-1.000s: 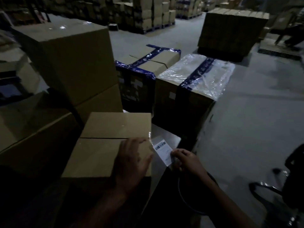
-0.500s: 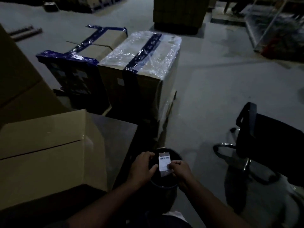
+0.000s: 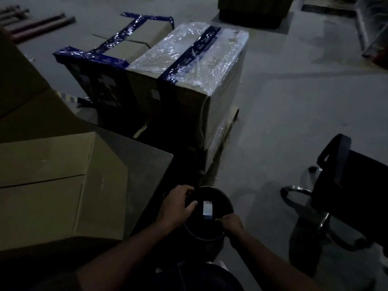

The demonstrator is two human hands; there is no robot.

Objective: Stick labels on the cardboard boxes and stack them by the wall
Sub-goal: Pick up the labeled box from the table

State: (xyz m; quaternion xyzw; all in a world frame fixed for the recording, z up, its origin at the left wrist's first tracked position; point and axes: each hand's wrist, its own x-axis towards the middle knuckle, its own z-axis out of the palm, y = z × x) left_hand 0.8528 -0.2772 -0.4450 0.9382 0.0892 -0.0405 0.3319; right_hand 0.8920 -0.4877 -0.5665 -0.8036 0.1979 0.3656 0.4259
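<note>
Head view: label backing [image 3: 207, 210] lies lengthwise away over bin [image 3: 227, 203]; left hand [image 3: 177, 206] loosely curled, right hand [image 3: 232, 224] pinched, contents unclear

You stand in a dim room on a bare grey concrete floor [image 3: 294, 97]. To your right a black office chair [image 3: 354, 185] sits on its chrome base; dark tubes [image 3: 39, 24] lie far left

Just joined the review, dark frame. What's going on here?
A person stands over a round black bin on the floor beside a table. A small white slip, probably label backing, sits inside or just above the bin; it's too dark to tell whether it is falling. The left hand hovers over the rim with fingers loosely curled, the right hand is curled at the near rim. The plain cardboard box waits on the table.
</note>
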